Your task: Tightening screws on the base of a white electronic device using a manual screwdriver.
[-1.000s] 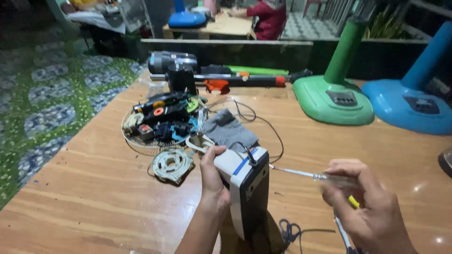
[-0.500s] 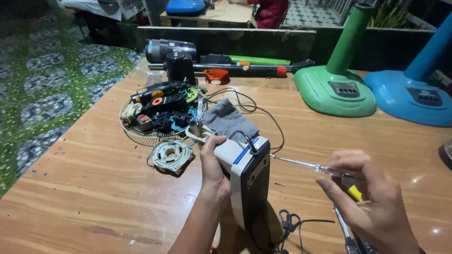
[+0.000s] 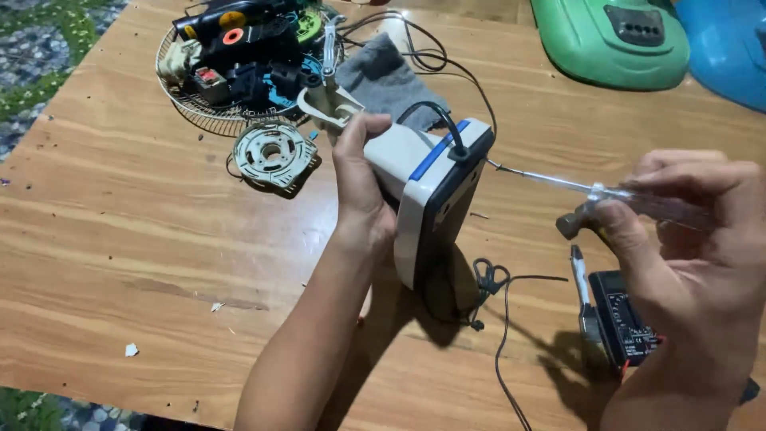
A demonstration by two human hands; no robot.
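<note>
Left hand: I see my left hand (image 3: 361,191) wrapped around the side of a white box (image 3: 427,195) with a blue stripe, fingers pressed against its casing, holding it upright on the worktop (image 3: 120,239).
Right hand: my right hand (image 3: 694,239) pinches a screwdriver (image 3: 614,194) with a clear handle between thumb and fingers; its thin shaft points at the box's upper corner, and the tip seems to touch it.
Box: it stands just beside the left palm, a black cable (image 3: 435,116) looping off its top.
Beyond the left hand: a round white part (image 3: 271,152), a grey cloth (image 3: 383,76) and a wire grille (image 3: 207,116) piled with parts.
Below the right hand: a black meter (image 3: 626,315) and a probe (image 3: 581,275) on the worktop.
</note>
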